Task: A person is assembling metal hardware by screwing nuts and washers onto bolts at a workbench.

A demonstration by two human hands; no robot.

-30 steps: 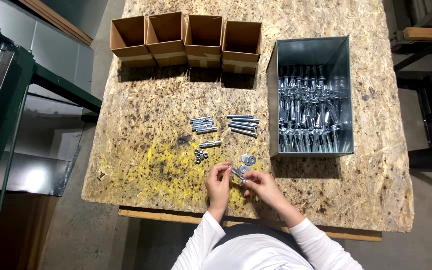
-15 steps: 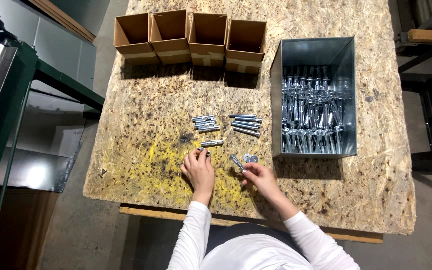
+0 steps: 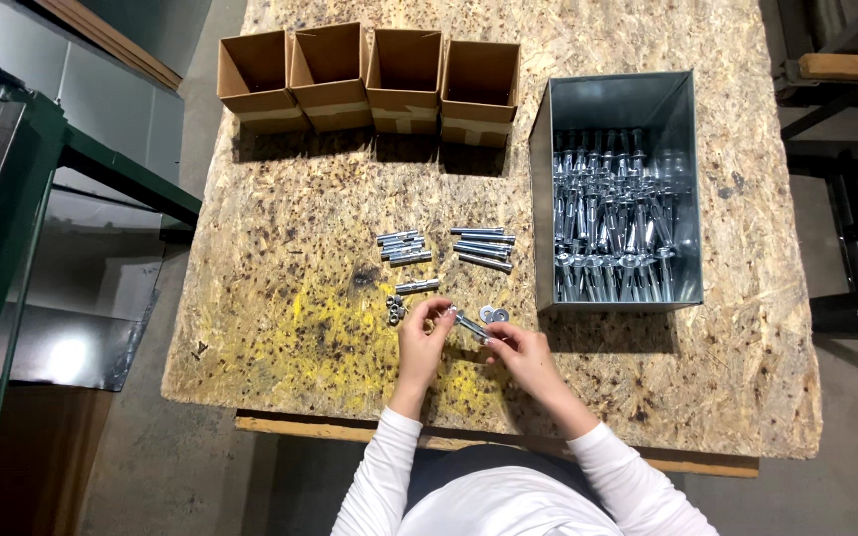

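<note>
Chipboard table (image 3: 647, 397), yellow-stained near the front edge, over a concrete floor (image 3: 191, 476); green metal frame (image 3: 22, 179) at left. Left hand (image 3: 423, 342) and right hand (image 3: 515, 347) each pinch one end of a silver bolt (image 3: 469, 325), held just above the table. Beside it: washers (image 3: 494, 314), nuts (image 3: 395, 309), sleeves (image 3: 403, 248). Behind: four cardboard boxes (image 3: 369, 74); steel bin (image 3: 623, 99) of bolts.

Four cardboard boxes (image 3: 369, 74); metal bin (image 3: 620, 109)

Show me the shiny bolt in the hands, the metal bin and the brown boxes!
bolt (image 3: 470, 325), head view, middle of its shaft.
metal bin (image 3: 544, 203), head view, left wall.
cardboard boxes (image 3: 404, 107), head view, third box's front wall.
</note>
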